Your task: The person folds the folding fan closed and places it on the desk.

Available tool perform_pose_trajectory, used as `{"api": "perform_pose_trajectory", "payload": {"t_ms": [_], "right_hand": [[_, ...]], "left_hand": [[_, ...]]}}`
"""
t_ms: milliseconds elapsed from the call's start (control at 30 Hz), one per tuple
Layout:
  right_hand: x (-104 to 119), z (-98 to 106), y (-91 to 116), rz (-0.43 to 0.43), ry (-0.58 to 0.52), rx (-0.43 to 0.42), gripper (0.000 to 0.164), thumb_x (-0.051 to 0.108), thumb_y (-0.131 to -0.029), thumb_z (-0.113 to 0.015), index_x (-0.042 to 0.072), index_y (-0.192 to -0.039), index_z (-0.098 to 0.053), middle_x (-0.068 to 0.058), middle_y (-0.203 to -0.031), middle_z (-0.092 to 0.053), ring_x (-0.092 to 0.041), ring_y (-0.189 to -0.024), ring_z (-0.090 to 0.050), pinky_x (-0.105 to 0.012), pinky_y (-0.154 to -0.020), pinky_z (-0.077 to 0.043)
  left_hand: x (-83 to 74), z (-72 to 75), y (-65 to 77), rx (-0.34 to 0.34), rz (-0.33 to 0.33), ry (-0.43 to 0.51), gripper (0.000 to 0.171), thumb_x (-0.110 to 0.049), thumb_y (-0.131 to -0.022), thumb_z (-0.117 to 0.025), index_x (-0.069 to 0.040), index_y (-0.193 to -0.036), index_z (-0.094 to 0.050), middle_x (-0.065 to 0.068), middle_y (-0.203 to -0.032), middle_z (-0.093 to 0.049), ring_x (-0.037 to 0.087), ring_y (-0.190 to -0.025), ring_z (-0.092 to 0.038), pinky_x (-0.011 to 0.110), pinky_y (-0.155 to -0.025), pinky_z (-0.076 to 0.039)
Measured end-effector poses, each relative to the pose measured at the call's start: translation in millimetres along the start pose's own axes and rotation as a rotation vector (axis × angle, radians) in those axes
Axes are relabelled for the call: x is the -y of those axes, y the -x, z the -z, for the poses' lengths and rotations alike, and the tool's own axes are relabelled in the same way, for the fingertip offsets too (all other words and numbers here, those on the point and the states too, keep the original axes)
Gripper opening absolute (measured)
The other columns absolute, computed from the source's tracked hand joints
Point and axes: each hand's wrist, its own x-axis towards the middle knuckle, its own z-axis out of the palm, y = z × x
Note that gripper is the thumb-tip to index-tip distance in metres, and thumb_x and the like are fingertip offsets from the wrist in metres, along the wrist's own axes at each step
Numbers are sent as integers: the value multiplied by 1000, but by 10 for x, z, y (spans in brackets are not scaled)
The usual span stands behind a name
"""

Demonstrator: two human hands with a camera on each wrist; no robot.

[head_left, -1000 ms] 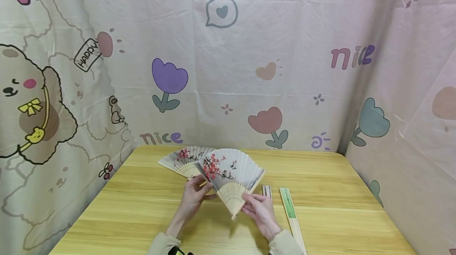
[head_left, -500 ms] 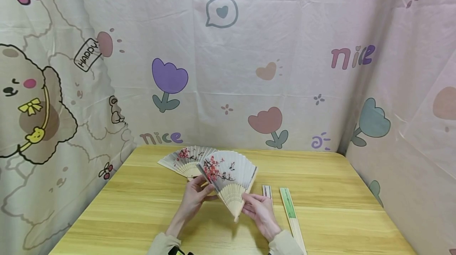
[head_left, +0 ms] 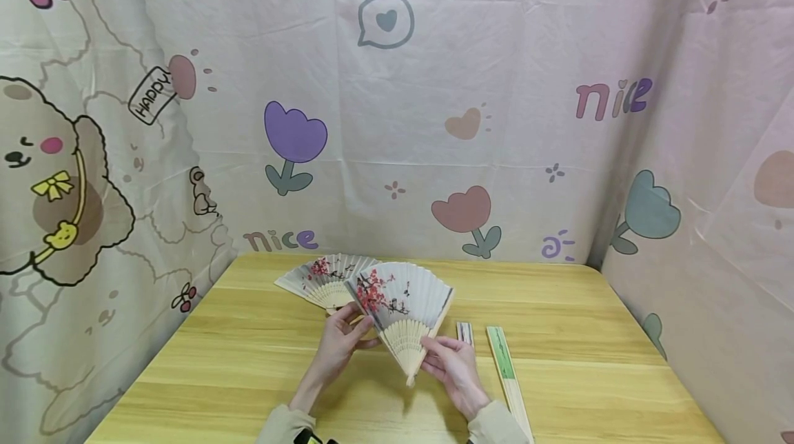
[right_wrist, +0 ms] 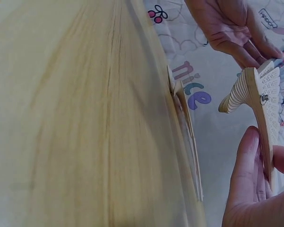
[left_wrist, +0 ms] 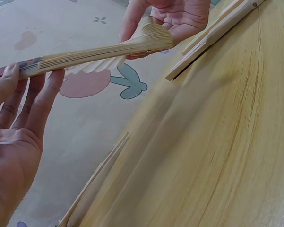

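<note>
- Left hand (head_left: 338,342) pinches left edge of blossom-print folding fan (head_left: 404,303), spread above counter (head_left: 589,347).
- Right hand (head_left: 454,367) pinches its right edge.
- Beside right hand: narrow strip (head_left: 464,331), mostly hidden, probably a folded fan.

A wood-grained worktop (head_left: 595,340) spans the lower frame, bearing a spread fan (head_left: 321,280) left of centre, a green-banded folded fan (head_left: 504,359) and a half-hidden folded fan (head_left: 464,333) lower right.
</note>
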Motion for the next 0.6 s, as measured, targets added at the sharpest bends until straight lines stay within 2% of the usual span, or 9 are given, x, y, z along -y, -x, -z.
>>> {"api": "perform_pose_trajectory", "payload": {"t_ms": [100, 200, 333, 467, 600], "right_hand": [[2, 2, 6, 7, -6, 7, 4, 9, -90, -74, 10, -90, -70, -4, -82, -79, -13, -73, -75, -28, -75, -68], [7, 5, 6, 11, -13, 8, 8, 10, -89, -75, 7, -93, -69, -5, -83, -79, -13, -74, -76, -29, -75, -69], [11, 5, 0, 14, -7, -2, 8, 9, -90, -74, 7, -91, -67, -4, -82, -79, -13, -72, -75, -28, -73, -69], [9, 4, 0, 6, 10, -26, 10, 8, -90, -73, 9, -87, -64, -3, -77, -77, -10, -68, -74, -24, -69, -68], [11, 2, -1, 1, 31, -50, 11, 7, -89, -72, 11, -85, -63, 0, -73, -76, -8, -64, -71, -21, -65, -66]], "left_hand": [[3, -4, -2, -29, -2, -17, 26, 1, -101, -54, -11, -123, -61, -7, -113, -67, 8, -103, -70, 37, -85, -66], [12, -10, -9, -64, -3, -42, 28, 1, -101, -54, 3, -129, -54, -7, -114, -67, 9, -102, -70, 38, -84, -66], [18, -35, -23, -133, 39, -98, 42, -2, -101, -57, 16, -136, -42, -7, -111, -67, 10, -98, -72, 38, -81, -67], [7, -66, -39, -182, 108, -147, 47, -5, -99, -60, 14, -138, -43, -3, -111, -66, 11, -95, -73, 40, -80, -67], [-10, -82, -47, -189, 165, -161, 50, -5, -98, -63, 10, -142, -43, 6, -118, -63, 12, -96, -73, 42, -78, -68]]}}
